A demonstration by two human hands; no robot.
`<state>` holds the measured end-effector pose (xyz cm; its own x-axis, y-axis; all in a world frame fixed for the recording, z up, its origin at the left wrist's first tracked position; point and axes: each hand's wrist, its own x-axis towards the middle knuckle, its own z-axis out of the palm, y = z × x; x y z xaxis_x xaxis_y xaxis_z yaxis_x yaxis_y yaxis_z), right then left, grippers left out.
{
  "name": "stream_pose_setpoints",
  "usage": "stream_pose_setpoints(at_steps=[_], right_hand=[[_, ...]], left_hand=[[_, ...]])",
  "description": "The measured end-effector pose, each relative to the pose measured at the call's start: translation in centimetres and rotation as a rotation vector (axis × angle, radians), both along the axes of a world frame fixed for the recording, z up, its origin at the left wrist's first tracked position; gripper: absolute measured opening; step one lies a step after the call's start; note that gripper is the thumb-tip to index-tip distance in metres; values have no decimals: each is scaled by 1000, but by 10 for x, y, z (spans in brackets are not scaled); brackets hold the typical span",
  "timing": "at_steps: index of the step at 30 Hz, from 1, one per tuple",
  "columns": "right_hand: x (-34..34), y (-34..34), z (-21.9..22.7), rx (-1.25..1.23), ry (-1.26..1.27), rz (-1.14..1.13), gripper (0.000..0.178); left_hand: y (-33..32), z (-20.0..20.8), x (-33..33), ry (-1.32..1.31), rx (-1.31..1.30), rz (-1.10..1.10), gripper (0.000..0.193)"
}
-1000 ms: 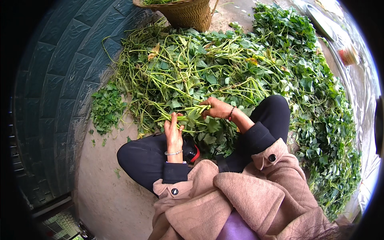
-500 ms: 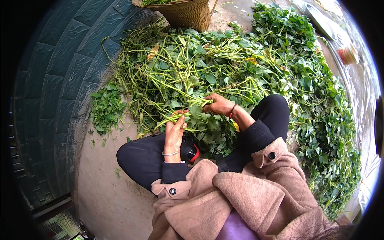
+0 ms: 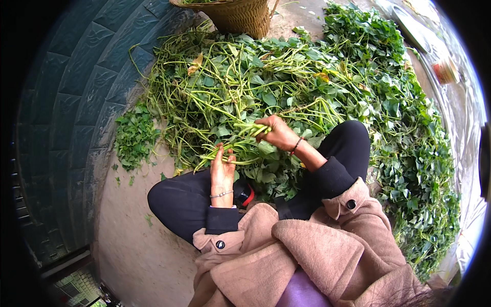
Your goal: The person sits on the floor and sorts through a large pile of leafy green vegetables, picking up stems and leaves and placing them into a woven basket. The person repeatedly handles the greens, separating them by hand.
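I sit with my knees spread before a heap of leafy green vines [image 3: 245, 77] with long pale stems. My right hand [image 3: 279, 134] is closed around a bunch of cut green stems [image 3: 249, 128], whose ends point left. Below and left of it, my left hand [image 3: 223, 171] is raised with its fingers curled loosely about more green stems [image 3: 207, 155]. These fan out to the left and run right toward the leaves. How firmly the left fingers grip is partly hidden. Loose leaves [image 3: 273, 171] lie between my legs, under both hands.
A woven basket [image 3: 238, 18] stands behind the heap. On the left are a small leaf pile [image 3: 136, 137] and a dark tiled wall [image 3: 76, 97]. More leafy greens [image 3: 414, 169] spread along the right, beside plastic sheeting [image 3: 468, 133] and a small tub [image 3: 446, 70].
My right hand has turned and shifted slightly up and left, with its bunch of stems now clear of the left hand. The left fingers have straightened and loosened somewhat.
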<state>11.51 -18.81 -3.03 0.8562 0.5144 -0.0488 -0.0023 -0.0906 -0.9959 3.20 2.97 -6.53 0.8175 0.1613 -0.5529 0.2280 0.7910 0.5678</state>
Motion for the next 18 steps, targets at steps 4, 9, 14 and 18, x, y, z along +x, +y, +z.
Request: stream_pose_setpoints(at_steps=[4, 9, 14, 18], right_hand=[[-28, 25, -8, -146, -118, 82, 20], [-41, 41, -20, -232, -267, 48, 27], [-31, 36, -35, -109, -21, 198, 25], [-30, 30, -34, 44, 200, 179, 26]], left_hand=[[-4, -6, 1, -7, -86, -37, 14], [-7, -16, -4, -43, -123, -7, 16], [-11, -14, -1, -38, -48, -4, 25], [-9, -12, 0, -47, -48, -51, 21]])
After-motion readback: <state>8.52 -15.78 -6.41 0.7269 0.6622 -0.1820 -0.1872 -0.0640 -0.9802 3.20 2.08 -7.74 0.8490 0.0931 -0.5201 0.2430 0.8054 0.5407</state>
